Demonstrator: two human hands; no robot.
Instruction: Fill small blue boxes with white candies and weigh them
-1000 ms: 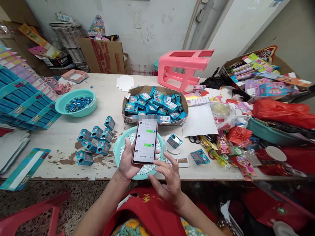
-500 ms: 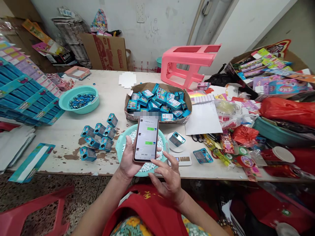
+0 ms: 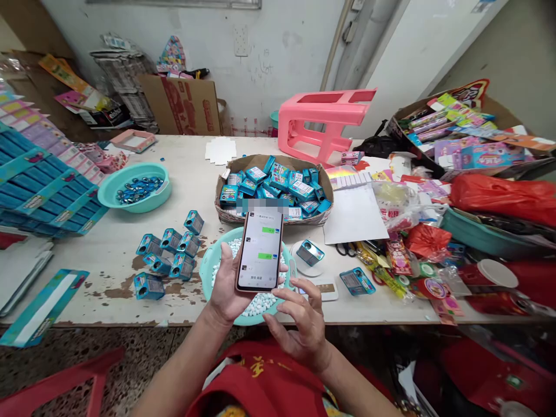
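Observation:
A smartphone with a chat on its lit screen lies in my left hand, fingers around its back and thumb along its left edge. My right hand hovers by the phone's lower right corner, fingers bent and apart, holding nothing. Under the phone is a turquoise basin of small white pellets, partly hidden. Several small blue boxes stand to the left. Another blue box rests on the round plate of a small white scale, and a flat one lies right of it.
Behind the basin, a cardboard tray holds many blue boxes. A second turquoise basin contains shiny blue pieces. Stacked blue packaging leans at left. A pink stool lies tipped at the back; scissors and mixed packets crowd the right.
The camera view has tilted up slightly, so the table sits lower in the picture. The phone stays in my left hand, and my right hand keeps nearly the same pose beside it.

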